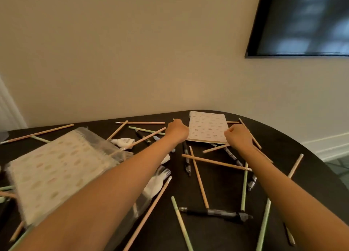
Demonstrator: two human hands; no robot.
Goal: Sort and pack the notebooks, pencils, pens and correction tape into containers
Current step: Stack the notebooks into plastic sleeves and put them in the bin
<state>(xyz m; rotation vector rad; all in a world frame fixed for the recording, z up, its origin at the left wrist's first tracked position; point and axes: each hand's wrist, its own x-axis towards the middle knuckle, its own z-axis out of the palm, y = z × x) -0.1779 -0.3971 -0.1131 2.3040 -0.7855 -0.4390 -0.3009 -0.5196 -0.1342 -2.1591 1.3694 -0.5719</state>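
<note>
Two fists flanked the far, white patterned spiral notebook [207, 127]: left hand [177, 131] and right hand [239, 136] tightly curled at its edges; grip unclear.

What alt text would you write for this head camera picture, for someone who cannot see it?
A person's left hand and right hand, fingers curled, reach across a dark table to either side of a small patterned notebook at its far edge. Pencils, pens and correction tape lie scattered around; a larger notebook lies at left.
</note>
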